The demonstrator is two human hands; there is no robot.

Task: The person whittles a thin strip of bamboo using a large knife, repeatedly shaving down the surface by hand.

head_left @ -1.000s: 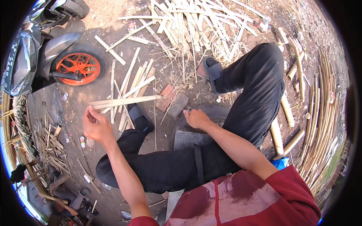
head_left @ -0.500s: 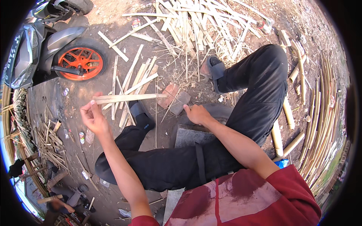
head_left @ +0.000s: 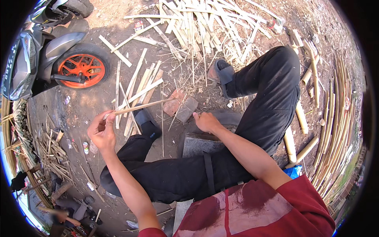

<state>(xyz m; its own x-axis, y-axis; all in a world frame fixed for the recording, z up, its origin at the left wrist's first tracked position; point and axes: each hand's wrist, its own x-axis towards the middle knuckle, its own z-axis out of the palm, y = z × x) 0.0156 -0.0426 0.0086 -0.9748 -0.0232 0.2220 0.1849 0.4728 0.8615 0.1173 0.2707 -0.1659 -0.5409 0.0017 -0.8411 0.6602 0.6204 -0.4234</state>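
My left hand (head_left: 102, 132) pinches one end of a pale bamboo strip (head_left: 144, 106) between thumb and fingers. The strip points right, its narrow edge turned up, and its far end is over a reddish brick (head_left: 173, 102). My right hand (head_left: 206, 122) is closed in front of my body, thumb toward the strip's far end but apart from it. What its fingers hold, if anything, I cannot make out. A grey stone block (head_left: 187, 110) lies beside the brick, close to my right hand.
Split bamboo strips (head_left: 203, 29) are heaped ahead, with a smaller bunch (head_left: 144, 85) by my left foot. A motorcycle's orange wheel (head_left: 81, 71) stands at left. Bamboo poles (head_left: 335, 118) lie at right. Another person (head_left: 65, 217) is at lower left.
My left hand has rolled the bamboo strip from its flat face onto its edge and shifted slightly right and down. My right hand has barely moved.
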